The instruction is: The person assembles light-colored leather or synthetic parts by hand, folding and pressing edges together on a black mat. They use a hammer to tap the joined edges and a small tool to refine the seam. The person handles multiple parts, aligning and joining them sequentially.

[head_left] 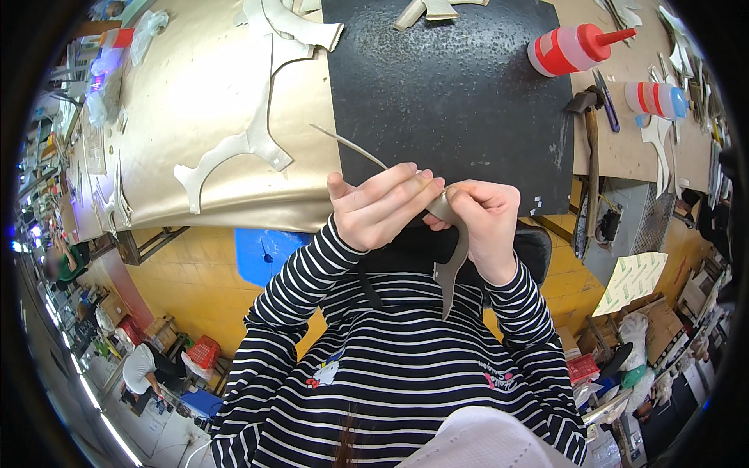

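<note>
A curved shoe-upper-like piece of grey-beige leather (pixel 459 251) is between my hands, just in front of my chest. Its wide end hangs down below my right hand (pixel 493 221), whose thumb and bent fingers pinch its upper part. My left hand (pixel 384 209) lies along the same piece, fingers straight and close together, its thumb standing apart. A thin pale strip (pixel 351 145) sticks out beyond the left fingers toward the table; whether it belongs to the same piece is hidden behind them.
A black mat (pixel 445 93) covers the table's middle. Pale cut pieces (pixel 234 148) lie on the gold sheet at left. A red-tipped bottle (pixel 573 50), a blue-capped bottle (pixel 655 100) and a hammer (pixel 591 148) are at right. A blue stool (pixel 257 253) stands below the edge.
</note>
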A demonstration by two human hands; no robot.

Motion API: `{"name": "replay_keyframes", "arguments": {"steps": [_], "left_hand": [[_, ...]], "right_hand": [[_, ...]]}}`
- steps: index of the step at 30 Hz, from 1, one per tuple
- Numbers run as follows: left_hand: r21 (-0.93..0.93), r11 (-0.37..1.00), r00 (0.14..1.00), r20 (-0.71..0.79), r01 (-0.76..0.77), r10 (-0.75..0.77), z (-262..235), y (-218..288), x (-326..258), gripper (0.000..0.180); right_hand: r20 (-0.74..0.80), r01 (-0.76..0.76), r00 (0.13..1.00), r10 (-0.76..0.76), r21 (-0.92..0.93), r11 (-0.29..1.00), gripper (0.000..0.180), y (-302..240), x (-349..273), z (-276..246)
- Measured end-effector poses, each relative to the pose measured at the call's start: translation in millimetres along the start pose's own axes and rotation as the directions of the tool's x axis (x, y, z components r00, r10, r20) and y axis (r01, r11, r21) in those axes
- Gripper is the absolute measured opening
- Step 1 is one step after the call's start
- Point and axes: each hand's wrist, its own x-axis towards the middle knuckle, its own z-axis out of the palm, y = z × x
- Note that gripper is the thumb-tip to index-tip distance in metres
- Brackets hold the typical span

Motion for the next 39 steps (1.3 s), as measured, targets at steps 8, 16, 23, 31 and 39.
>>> {"name": "replay_keyframes", "arguments": {"steps": [8,16,23,31,39], "left_hand": [[-0.150,0.986,0.993,-0.083,0.070,-0.084,-7,4,9,0.020],[-0.587,0.795,0.924,0.369,0.153,0.095,-46,-6,30,0.015],[-0.474,0.865,0.986,0.073,0.165,-0.148,-59,2,38,0.038],[-0.668,0.478,0.798,0.315,0.571,-0.513,-58,39,39,0.015],[-0.684,-0.157,0.498,0.651,0.713,-0.573,-53,47,31,0.009]], "right_hand": [[0.141,-0.136,0.983,0.115,0.148,0.980,0.023,-11,-7,-6],[0.618,0.075,0.780,0.098,-0.248,0.966,0.014,-35,-3,-30],[0.419,0.434,0.869,-0.263,-0.390,0.812,0.009,-35,-16,-15],[0.388,0.608,0.757,-0.526,-0.713,0.349,0.006,-35,-25,2],[0.512,0.643,0.665,-0.544,-0.763,0.067,0.013,-39,-22,3]]}}
